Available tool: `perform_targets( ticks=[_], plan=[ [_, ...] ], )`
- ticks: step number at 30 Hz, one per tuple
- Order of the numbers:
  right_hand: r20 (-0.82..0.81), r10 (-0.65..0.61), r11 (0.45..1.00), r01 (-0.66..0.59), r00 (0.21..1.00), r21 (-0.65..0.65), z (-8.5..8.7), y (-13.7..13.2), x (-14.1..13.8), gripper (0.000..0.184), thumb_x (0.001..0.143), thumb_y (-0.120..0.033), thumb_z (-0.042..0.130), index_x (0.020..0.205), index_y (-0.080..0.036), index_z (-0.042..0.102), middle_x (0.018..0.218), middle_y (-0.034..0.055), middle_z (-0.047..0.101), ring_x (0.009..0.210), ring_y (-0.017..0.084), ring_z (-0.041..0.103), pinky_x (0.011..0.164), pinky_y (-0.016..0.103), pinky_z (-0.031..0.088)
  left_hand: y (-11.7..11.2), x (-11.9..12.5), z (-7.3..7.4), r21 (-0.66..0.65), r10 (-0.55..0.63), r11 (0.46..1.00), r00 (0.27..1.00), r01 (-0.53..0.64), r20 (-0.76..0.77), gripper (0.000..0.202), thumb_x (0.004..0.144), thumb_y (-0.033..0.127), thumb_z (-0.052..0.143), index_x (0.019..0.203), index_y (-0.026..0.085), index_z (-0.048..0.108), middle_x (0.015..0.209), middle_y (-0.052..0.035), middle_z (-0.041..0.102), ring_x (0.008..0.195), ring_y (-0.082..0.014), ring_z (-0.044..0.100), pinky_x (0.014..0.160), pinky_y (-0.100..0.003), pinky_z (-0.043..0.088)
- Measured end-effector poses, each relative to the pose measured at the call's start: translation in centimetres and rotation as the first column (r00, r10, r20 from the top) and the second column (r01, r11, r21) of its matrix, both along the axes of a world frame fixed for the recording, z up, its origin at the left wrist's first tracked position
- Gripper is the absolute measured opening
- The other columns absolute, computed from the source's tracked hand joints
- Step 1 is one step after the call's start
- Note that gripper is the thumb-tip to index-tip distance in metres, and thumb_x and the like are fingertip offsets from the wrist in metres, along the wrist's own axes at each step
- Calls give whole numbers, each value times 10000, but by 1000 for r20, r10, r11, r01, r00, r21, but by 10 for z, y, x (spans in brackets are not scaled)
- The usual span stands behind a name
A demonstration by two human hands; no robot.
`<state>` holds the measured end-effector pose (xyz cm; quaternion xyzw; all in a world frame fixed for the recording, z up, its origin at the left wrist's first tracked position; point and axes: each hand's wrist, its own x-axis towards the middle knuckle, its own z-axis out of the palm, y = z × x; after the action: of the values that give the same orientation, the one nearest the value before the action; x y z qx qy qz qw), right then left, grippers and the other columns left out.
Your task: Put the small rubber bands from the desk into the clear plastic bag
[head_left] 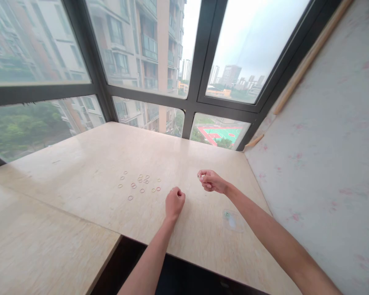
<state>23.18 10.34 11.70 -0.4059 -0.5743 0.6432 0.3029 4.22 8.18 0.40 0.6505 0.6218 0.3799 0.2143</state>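
Several small rings, like thin rubber bands (140,184), lie scattered on a pale wooden tabletop (89,172). My left hand (174,201) hovers just right of them, fingers curled into a loose fist; what it holds is too small to make out. My right hand (211,180) is farther right, raised a little above the table, with thumb and fingers pinched on a tiny pale object I cannot name. The two hands are a short distance apart.
A small clear bag or film (231,219) lies on the table under my right forearm. Dark-framed windows (190,102) wrap the far edge. A pale wall (326,164) bounds the right side. A second tabletop (33,246) adjoins at the left front.
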Motion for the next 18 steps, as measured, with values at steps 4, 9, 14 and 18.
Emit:
perform_targets(
  ticks=[4, 9, 14, 18],
  plan=[
    [-9, -122, 993, 122, 993, -2, -2, -49, 42, 300, 690, -378, 708, 799, -198, 494, 360, -127, 421, 285, 21, 204, 307, 148, 145, 0, -1, 0, 9, -14, 1000, 1000, 14, 5, 185, 751, 153, 501, 612, 209, 392, 606, 24, 491, 600, -140, 461, 594, -255, 300],
    [189, -313, 950, 304, 931, 75, -17, -105, 90, 304, 716, -414, 694, 829, -172, 547, 402, -82, 515, 288, 33, 291, 302, 146, 168, 2, -1, -2, 11, -18, 1000, 1000, 18, 6, 175, 744, 167, 506, 611, 212, 401, 595, 26, 485, 592, -143, 456, 592, -259, 299],
    [462, -344, 939, 305, 817, 160, -27, -134, 110, 219, 786, -370, 606, 852, -163, 575, 461, -52, 570, 310, 41, 343, 331, 152, 221, 3, -1, -1, 18, -15, 1000, 1000, 15, -10, 178, 740, 171, 517, 609, 213, 404, 589, 29, 482, 585, -142, 454, 588, -261, 301],
    [569, -367, 930, 306, 736, 204, -32, -137, 105, 167, 792, -318, 554, 856, -167, 586, 472, -50, 575, 319, 54, 364, 352, 165, 255, 4, -1, -1, 14, -8, 1000, 999, 9, -39, 186, 743, 169, 520, 606, 213, 401, 588, 31, 485, 584, -142, 455, 580, -261, 298]
  ],
)
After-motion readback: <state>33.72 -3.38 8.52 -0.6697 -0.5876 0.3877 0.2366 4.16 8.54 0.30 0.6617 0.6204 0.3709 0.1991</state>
